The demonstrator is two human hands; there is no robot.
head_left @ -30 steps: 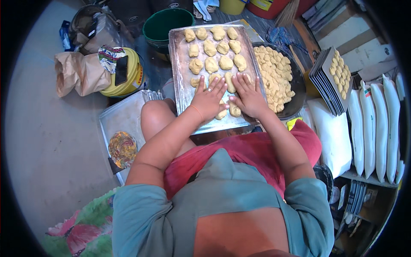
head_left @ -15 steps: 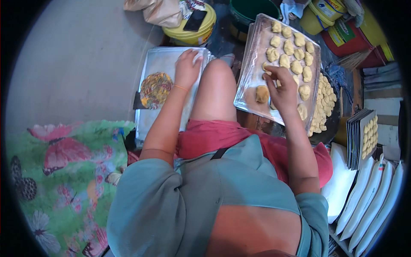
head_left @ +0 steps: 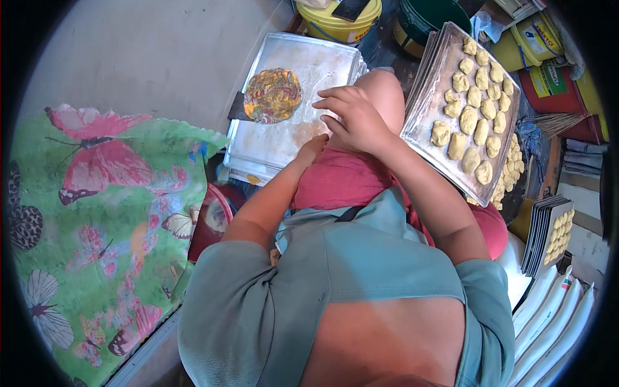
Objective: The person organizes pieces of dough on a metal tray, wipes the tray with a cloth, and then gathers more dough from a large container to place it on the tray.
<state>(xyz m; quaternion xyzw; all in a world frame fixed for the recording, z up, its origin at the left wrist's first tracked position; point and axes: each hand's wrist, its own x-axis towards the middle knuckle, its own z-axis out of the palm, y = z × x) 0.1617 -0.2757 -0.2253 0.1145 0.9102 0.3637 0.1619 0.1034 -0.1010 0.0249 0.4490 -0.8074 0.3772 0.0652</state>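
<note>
My right hand (head_left: pixel 354 118) is raised over my thigh, beside the right edge of a metal baking tray (head_left: pixel 309 55). Its fingers are spread, with nothing visible between them. Lower down, my left hand (head_left: pixel 313 148) is near the tray's lower right part, against my red shorts; its fingers are partly hidden. A flat, round, multicoloured disc (head_left: pixel 273 95) lies on this tray, with a dark strip (head_left: pixel 240 106) at its left edge. To the right, a tilted tray (head_left: pixel 422 119) bears several yellow dough pieces (head_left: pixel 469 120) in rough rows.
More dough pieces (head_left: pixel 514 161) lie beyond the right tray, in a dark pan. Yellow buckets (head_left: pixel 342 26), a green tub (head_left: pixel 412 29) and a red container (head_left: pixel 545 97) stand at the back. A green butterfly cloth (head_left: pixel 116 213) lies left; white packages (head_left: pixel 548 322) stand lower right.
My right hand has moved left from over the dough tray to above my thigh, its fingers spreading. My left hand has come back from the left tray's upper right. The view has shifted.
</note>
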